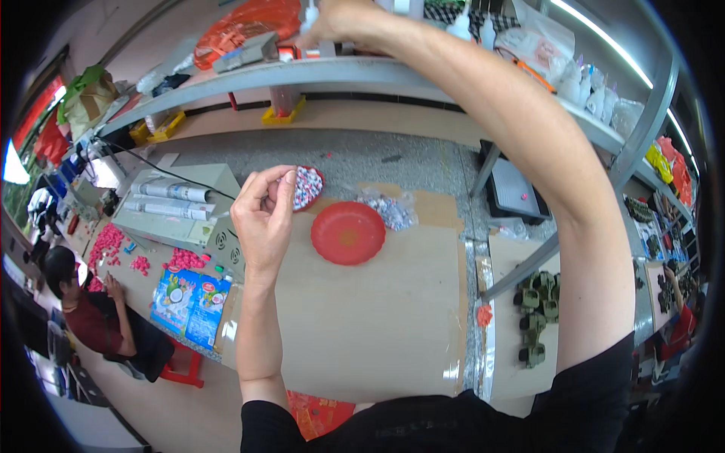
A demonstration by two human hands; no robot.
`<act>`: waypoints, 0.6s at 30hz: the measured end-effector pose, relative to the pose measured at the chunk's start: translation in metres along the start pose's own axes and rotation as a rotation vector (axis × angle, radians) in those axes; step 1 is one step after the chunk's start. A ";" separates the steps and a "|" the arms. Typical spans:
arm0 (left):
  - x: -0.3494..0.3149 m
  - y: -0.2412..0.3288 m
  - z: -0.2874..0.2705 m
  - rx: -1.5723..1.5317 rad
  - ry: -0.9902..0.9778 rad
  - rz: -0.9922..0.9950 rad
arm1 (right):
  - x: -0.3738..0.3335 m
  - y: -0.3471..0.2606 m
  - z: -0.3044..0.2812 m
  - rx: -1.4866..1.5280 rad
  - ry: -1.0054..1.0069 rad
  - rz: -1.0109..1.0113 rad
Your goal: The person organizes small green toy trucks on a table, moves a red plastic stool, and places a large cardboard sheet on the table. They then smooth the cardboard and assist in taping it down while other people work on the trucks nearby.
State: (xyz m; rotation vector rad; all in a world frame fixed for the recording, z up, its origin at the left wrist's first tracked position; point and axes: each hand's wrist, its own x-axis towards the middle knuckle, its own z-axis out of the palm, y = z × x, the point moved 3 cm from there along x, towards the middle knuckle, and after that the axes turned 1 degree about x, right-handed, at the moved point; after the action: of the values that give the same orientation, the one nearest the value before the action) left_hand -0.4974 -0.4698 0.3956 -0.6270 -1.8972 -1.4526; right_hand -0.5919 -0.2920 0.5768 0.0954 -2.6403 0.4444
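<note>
Left hand [264, 215]: fingertips met, left of red dish [348, 233].
Right hand [326, 25]: was beyond dish, by bottle [311, 13]; grip unclear.

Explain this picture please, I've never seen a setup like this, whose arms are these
There is no machine: these are a person's bare hands, seen from a wide fisheye camera on their head, which bends straight edges. The left hand is raised over the workbench, curled in a pinch; whether anything small sits inside it can't be seen. The right hand is up at a metal shelf, by a white bottle; its grip is unclear. On the cardboard lie a scalloped red dish and a clear bag of small pieces. A second red dish of coloured bits is partly behind the left hand. Olive-green toy vehicles stand on the right.
</note>
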 end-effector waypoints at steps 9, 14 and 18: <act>-0.100 -0.066 0.079 -1.329 -0.474 -0.969 | -0.129 0.012 -0.049 0.296 0.277 -0.521; -0.132 -0.086 0.057 -1.363 -0.316 -1.199 | -0.206 0.099 0.102 0.648 -0.458 -0.115; -0.189 -0.101 0.072 -1.198 -0.358 -1.250 | -0.246 0.327 0.256 0.398 -0.658 0.667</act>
State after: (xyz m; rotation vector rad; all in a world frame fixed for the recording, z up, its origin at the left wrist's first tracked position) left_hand -0.4588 -0.4238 0.1775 -0.0612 -1.4246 -3.5462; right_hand -0.5281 -0.0684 0.1540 -0.6364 -3.1233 1.3534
